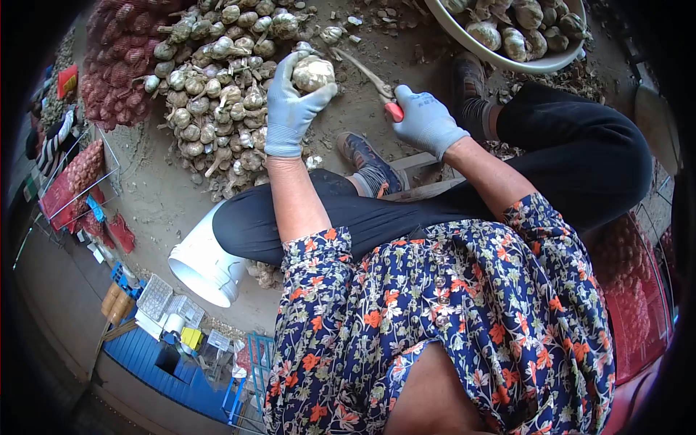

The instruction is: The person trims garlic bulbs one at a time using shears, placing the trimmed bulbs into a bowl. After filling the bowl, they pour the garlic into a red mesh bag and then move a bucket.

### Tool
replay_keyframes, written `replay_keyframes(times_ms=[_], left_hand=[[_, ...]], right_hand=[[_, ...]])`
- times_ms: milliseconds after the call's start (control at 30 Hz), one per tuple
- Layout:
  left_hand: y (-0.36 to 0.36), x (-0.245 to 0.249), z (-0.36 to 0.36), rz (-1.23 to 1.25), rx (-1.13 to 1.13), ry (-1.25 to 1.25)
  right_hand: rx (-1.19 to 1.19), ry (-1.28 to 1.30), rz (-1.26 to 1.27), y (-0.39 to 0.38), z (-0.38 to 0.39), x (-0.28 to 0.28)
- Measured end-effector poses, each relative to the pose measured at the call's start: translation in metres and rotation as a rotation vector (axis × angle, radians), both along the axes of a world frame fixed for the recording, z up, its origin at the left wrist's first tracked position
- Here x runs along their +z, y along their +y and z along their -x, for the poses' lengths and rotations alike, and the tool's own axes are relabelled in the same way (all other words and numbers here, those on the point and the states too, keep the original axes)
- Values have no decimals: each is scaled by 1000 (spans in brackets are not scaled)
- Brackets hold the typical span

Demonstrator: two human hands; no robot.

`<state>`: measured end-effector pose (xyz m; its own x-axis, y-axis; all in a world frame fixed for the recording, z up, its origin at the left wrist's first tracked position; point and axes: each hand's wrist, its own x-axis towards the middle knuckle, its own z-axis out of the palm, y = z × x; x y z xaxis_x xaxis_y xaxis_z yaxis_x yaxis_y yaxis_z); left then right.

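Observation:
My left hand [296, 101], in a pale grey glove, grips a garlic bulb [314, 73] with thumb and fingers around it. In my right hand [428, 122], gloved alike, is a red-handled knife [366, 75] with a long, narrow, slightly curved blade. Its blade points up and left, with the tip close to the bulb but apart from it. Below and left of the bulb spreads a large heap of garlic bulbs [210, 109] on the ground, many with short stems.
A pale round basin [500, 59] at upper right holds several garlic bulbs. A red mesh sack [119, 69] of bulbs stands at upper left. By my left knee a white bucket [210, 264] lies tipped over. Garlic scraps litter the ground near my shoes.

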<state>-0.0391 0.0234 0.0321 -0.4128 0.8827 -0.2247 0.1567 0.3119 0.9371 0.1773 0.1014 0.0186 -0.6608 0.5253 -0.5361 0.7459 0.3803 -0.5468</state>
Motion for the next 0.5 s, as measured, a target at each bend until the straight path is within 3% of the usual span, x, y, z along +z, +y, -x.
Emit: replay_keyframes(times_ms=[67,167,200,233,300,500], left_hand=[[2,-7,3,-20,71,5],[-5,-23,8,-88,233,639],[1,-23,5,-211,302,264],[0,-19,2,-214,299,268],[-1,-10,-10,-448,283,-700],[-1,-10,-19,-474,162,-934]], right_hand=[[-53,-17,45,1,-5,-4],[-144,82,208,-6,-14,-5],[-164,106,244,-8,-16,-3],[-184,130,279,-9,-16,2],[-166,112,366,-9,-14,14],[-122,270,599,-6,-8,23]])
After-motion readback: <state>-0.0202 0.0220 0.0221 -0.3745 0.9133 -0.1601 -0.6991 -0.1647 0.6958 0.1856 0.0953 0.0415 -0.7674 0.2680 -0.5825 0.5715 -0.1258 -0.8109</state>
